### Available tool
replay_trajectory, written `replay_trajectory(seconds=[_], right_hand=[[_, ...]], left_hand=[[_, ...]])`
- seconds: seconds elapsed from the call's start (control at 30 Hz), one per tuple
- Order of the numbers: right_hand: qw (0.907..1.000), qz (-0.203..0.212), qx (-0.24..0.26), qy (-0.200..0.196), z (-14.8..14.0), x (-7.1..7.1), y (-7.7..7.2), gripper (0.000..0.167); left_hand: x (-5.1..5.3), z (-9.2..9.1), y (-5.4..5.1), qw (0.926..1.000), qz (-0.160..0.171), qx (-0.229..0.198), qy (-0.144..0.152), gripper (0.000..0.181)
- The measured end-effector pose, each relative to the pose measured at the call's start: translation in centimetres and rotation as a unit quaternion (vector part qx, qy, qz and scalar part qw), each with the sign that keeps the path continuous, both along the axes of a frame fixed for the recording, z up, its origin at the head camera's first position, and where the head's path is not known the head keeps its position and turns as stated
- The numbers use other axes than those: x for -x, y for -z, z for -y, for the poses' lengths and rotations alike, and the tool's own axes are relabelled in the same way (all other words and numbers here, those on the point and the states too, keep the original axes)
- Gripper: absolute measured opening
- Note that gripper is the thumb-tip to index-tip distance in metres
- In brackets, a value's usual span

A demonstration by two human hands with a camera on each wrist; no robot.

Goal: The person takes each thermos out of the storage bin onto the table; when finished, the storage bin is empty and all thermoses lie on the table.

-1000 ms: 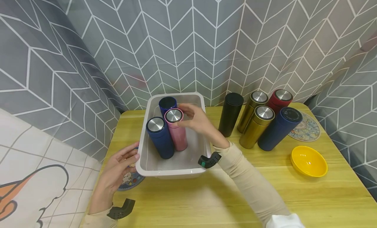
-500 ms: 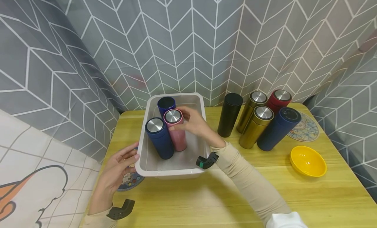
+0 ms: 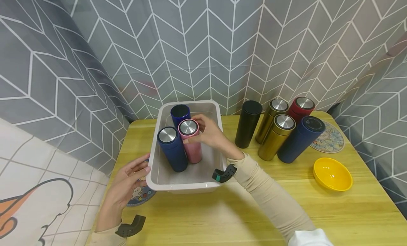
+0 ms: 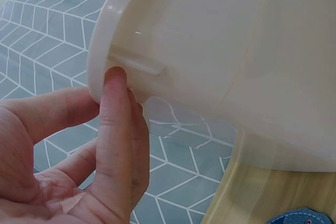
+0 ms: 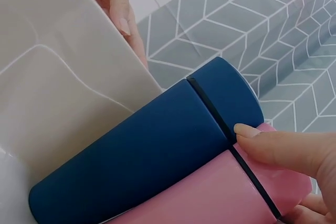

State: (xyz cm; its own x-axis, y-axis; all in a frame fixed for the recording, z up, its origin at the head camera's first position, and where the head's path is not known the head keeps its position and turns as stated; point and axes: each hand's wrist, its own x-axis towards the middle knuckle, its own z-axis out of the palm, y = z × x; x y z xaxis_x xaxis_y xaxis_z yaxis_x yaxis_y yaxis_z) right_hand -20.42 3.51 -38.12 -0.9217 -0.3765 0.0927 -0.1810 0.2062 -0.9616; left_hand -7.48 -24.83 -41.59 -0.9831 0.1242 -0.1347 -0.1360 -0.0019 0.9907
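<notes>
A white plastic tub point(image 3: 210, 175) holds a dark blue thermos point(image 3: 174, 152) with a silver-topped lid, a pink thermos point(image 3: 193, 150) and a shiny blue thermos point(image 3: 180, 113) behind them. My right hand point(image 3: 211, 133) grips the pink thermos near its lid, thumb on the front and fingers at the far side. In the right wrist view the thumb point(image 5: 283, 148) lies on the pink lid, close against the blue thermos point(image 5: 142, 150). My left hand point(image 3: 125, 182) pinches the tub's left rim. The left wrist view shows its fingertips point(image 4: 115, 82) against the rim's underside.
Right of the tub stand a black thermos point(image 3: 248, 124), two gold ones point(image 3: 273, 141), a red one point(image 3: 300, 110) and a navy one point(image 3: 299, 143). A yellow bowl point(image 3: 332, 173) sits near a round patterned mat point(image 3: 329, 138). Another mat point(image 3: 140, 196) lies partly under the tub.
My right hand has closed in on the pink thermos and taken hold of it near the lid. The pink lid has shifted slightly. The left hand stays at the rim.
</notes>
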Motion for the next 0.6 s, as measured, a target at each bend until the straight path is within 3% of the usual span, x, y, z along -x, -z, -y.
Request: replay_trajectory(seconds=[0.23,0.6], right_hand=[[0.9995,-0.027,0.002,-0.014,-0.42,-0.01,0.1,0.072],[0.9999,-0.013,0.005,0.006,-0.96,-0.27,0.06,0.069]], left_hand=[[-0.03,0.05,0.12,0.9998,-0.01,-0.016,0.005,0.047],[0.01,0.03,-0.03,0.9999,-0.002,-0.013,0.001,0.048]])
